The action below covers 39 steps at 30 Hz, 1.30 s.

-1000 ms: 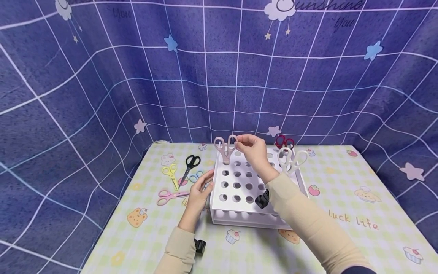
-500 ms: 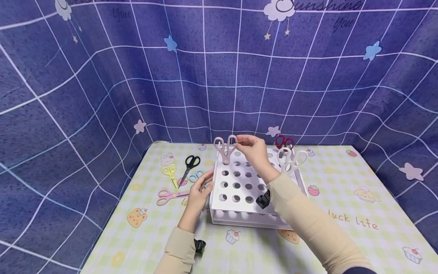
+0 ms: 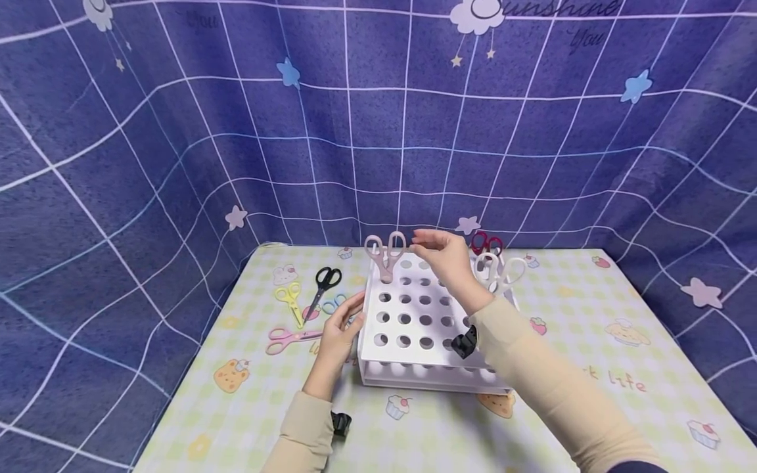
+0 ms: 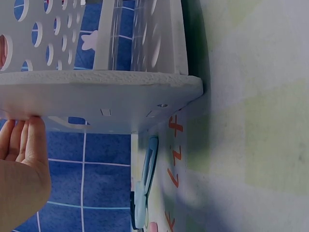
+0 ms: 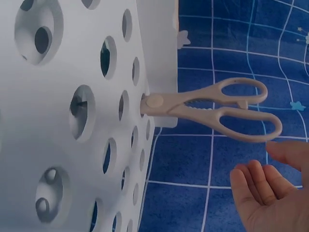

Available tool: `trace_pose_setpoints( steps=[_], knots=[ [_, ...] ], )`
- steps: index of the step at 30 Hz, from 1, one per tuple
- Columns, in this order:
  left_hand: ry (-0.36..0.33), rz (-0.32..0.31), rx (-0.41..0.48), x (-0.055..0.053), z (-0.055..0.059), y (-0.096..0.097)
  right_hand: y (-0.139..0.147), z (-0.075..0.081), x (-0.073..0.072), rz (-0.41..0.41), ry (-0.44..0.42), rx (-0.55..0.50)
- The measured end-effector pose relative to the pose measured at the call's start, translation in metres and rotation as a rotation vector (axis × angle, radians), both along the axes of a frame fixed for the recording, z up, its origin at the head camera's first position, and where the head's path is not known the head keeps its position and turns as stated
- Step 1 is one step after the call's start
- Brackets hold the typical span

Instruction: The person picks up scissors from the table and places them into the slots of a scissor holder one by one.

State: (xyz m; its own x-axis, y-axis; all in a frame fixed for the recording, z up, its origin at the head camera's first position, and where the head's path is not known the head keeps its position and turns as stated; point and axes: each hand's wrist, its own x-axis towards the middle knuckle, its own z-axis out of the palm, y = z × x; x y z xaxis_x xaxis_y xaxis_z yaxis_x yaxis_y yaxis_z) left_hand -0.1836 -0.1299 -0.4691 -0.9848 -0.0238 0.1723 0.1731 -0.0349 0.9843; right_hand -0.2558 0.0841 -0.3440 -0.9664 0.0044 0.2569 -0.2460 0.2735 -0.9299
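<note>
Pale pink scissors (image 3: 386,263) stand upright, handles up, in a back-left hole of a white perforated rack (image 3: 408,356). In the right wrist view their blades are hidden inside the rack, below the pivot (image 5: 154,101). My right hand (image 3: 445,259) hovers just right of the handles, holding nothing, with a gap between fingertips and loop. My left hand (image 3: 340,335) rests against the rack's left side, its straight fingers (image 4: 34,133) touching the panel. White scissors (image 3: 501,280) and red scissors (image 3: 487,247) also stand in the rack, towards the right.
Left of the rack lie yellow scissors (image 3: 291,303), black scissors (image 3: 322,284), pink scissors (image 3: 286,338) and light blue scissors (image 3: 332,303), the last partly behind my left hand. A patterned cloth (image 3: 266,420) covers the table. A blue curtain (image 3: 378,131) hangs behind.
My right hand has let go of the pale pink scissors and moved slightly right, away from their handle. The scissors stay standing in the rack. My left hand stays at the rack's side.
</note>
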Motion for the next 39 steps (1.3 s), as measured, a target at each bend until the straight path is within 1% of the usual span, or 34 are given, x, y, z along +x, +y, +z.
trace_pose_setpoints(
  steps=[3, 6, 10, 13, 15, 19, 21, 25, 33, 36, 39],
  knots=[
    [-0.004, 0.011, -0.008, 0.0, 0.0, -0.001, 0.005, 0.003, 0.001, -0.01, -0.005, -0.018],
    [-0.002, 0.01, -0.013, 0.0, 0.0, -0.001, 0.011, 0.003, 0.001, -0.029, 0.001, -0.037],
    [0.001, 0.006, -0.01, 0.0, 0.0, -0.001, 0.018, 0.004, 0.001, -0.045, 0.016, -0.017],
    [-0.014, 0.008, -0.006, 0.002, 0.001, -0.001, 0.024, 0.006, 0.001, -0.044, 0.016, -0.009],
    [-0.019, 0.004, -0.009, 0.002, 0.001, -0.001, 0.028, 0.008, 0.002, -0.044, 0.01, -0.033],
    [-0.022, -0.005, 0.001, 0.002, 0.001, -0.003, 0.037, 0.012, 0.004, -0.048, -0.008, -0.112],
    [-0.023, -0.003, 0.006, 0.002, 0.001, -0.003, 0.041, 0.014, 0.005, -0.054, -0.009, -0.131],
    [-0.024, 0.006, -0.003, 0.002, 0.001, -0.004, 0.049, 0.019, 0.008, -0.051, 0.008, -0.14],
    [-0.007, -0.006, -0.006, 0.002, 0.001, -0.002, 0.063, 0.028, 0.017, -0.035, 0.055, -0.108],
    [-0.01, -0.006, -0.005, 0.002, 0.001, -0.001, 0.07, 0.028, 0.018, -0.026, 0.061, -0.143],
    [-0.011, -0.007, -0.002, 0.002, 0.001, -0.001, 0.077, 0.029, 0.02, -0.045, 0.063, -0.164]
  ],
)
